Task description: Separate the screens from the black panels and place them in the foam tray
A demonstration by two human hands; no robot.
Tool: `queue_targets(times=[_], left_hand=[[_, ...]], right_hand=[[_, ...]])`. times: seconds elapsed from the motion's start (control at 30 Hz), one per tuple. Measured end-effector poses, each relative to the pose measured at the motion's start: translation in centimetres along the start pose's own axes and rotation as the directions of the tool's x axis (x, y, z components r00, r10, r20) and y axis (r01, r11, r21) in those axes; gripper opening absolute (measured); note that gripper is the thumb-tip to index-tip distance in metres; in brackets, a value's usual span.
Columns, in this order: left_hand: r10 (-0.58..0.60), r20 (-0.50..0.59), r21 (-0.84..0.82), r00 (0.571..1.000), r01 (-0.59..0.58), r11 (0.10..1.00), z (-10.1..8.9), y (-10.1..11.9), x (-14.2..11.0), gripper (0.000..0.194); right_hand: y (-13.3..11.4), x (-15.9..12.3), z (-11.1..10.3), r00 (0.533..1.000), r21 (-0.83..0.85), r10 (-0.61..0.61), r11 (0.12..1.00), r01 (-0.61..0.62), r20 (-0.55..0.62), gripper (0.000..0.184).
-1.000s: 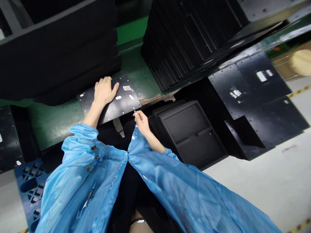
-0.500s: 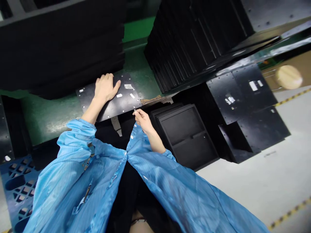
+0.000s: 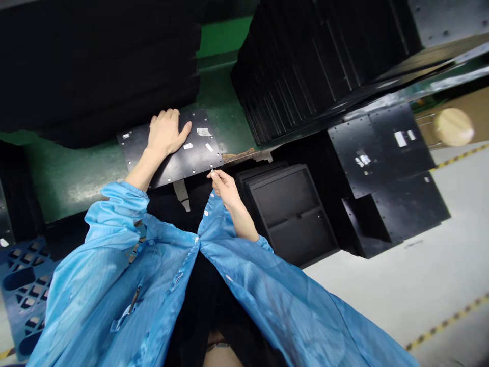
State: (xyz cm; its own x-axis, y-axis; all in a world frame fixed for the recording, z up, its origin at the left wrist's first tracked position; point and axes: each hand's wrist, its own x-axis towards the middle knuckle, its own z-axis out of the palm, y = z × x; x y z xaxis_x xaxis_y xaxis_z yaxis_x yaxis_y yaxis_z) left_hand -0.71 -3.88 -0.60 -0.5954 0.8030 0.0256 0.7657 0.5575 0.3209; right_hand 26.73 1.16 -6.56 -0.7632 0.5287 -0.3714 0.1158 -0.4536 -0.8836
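A black flat plate (image 3: 179, 165) with small holes along its edges and several white label scraps lies on the green bench top (image 3: 64, 178), at its front edge. My left hand (image 3: 165, 133) rests flat on the plate, thumb spread to the right and fingers over its far side. At the plate's near right corner, my right hand (image 3: 224, 187) pinches something small and light at its fingertips, too small to name. A pale strip (image 3: 181, 194) hangs below the plate's front edge.
Tall stacks of black panels (image 3: 298, 76) stand at the back right, and a dark stack (image 3: 95, 71) at the back left. Black trays (image 3: 294, 209) and black boxes (image 3: 412, 204) stand on the right. A blue plastic pallet (image 3: 28, 285) is low left; a round stool (image 3: 454, 126) is far right.
The camera view has shifted slightly. Both hands keep nearly the same place at the plate, the left lying flat and the right pinching by the corner.
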Motion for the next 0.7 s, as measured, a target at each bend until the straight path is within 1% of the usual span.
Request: queue_targets(times=[0.07, 0.17, 0.23, 0.3, 0.33, 0.4, 0.43, 0.47, 0.5, 0.57, 0.63, 0.67, 0.7], left_hand=[[0.001, 0.000, 0.004, 1.000, -0.001, 1.000, 0.02, -0.03, 0.01, 0.080], [-0.001, 0.006, 0.003, 1.000, 0.001, 1.000, -0.01, -0.03, 0.01, 0.079], [-0.002, 0.007, 0.002, 1.000, 0.002, 1.000, -0.09, 0.01, -0.01, 0.079], [-0.004, 0.007, 0.006, 1.000, 0.004, 1.000, -0.18, 0.08, -0.04, 0.079], [-0.006, 0.006, 0.011, 1.000, 0.006, 1.000, -0.23, 0.12, -0.05, 0.079], [-0.007, 0.006, 0.022, 1.000, 0.007, 1.000, -0.30, 0.19, -0.08, 0.079], [-0.007, 0.005, 0.027, 1.000, 0.007, 1.000, -0.32, 0.22, -0.09, 0.080], [-0.006, 0.004, 0.029, 1.000, 0.006, 1.000, -0.33, 0.23, -0.10, 0.080], [-0.005, 0.003, 0.029, 1.000, 0.005, 1.000, -0.33, 0.24, -0.10, 0.080], [-0.004, 0.004, 0.024, 1.000, 0.004, 1.000, -0.32, 0.24, -0.09, 0.080], [-0.008, 0.008, 0.013, 1.000, 0.008, 1.000, -0.31, 0.23, -0.08, 0.080], [-0.010, 0.010, 0.007, 1.000, 0.010, 1.000, -0.31, 0.22, -0.08, 0.080], [-0.012, 0.013, -0.001, 1.000, 0.012, 1.000, -0.31, 0.21, -0.08, 0.080]], right_hand=[[0.17, 0.03, 0.01, 1.000, 0.000, -0.004, 1.000, 0.004, -0.002, 0.054], [0.41, 0.20, -0.11, 0.995, 0.082, 0.058, 0.995, -0.064, 0.076, 0.053], [0.39, 0.24, -0.12, 0.993, 0.095, 0.075, 0.992, -0.083, 0.091, 0.053], [0.24, 0.15, 0.02, 0.997, 0.041, 0.055, 0.998, -0.057, 0.050, 0.052], [0.15, 0.07, 0.13, 1.000, -0.005, 0.021, 1.000, -0.021, 0.011, 0.052], [0.04, -0.08, 0.36, 0.994, -0.108, -0.086, 0.991, 0.077, -0.073, 0.052], [0.05, -0.11, 0.43, 0.987, -0.141, -0.126, 0.984, 0.112, -0.101, 0.052], [0.10, -0.10, 0.45, 0.985, -0.147, -0.137, 0.982, 0.120, -0.109, 0.052], [0.18, -0.05, 0.42, 0.989, -0.126, -0.112, 0.987, 0.100, -0.095, 0.052], [0.37, 0.12, 0.24, 1.000, -0.030, 0.000, 1.000, 0.000, -0.018, 0.053], [0.48, 0.28, 0.04, 0.995, 0.044, 0.077, 0.996, -0.080, 0.056, 0.053], [0.48, 0.29, -0.01, 0.995, 0.046, 0.076, 0.996, -0.079, 0.059, 0.053], [0.43, 0.26, -0.01, 0.998, 0.019, 0.048, 0.999, -0.049, 0.037, 0.051]])
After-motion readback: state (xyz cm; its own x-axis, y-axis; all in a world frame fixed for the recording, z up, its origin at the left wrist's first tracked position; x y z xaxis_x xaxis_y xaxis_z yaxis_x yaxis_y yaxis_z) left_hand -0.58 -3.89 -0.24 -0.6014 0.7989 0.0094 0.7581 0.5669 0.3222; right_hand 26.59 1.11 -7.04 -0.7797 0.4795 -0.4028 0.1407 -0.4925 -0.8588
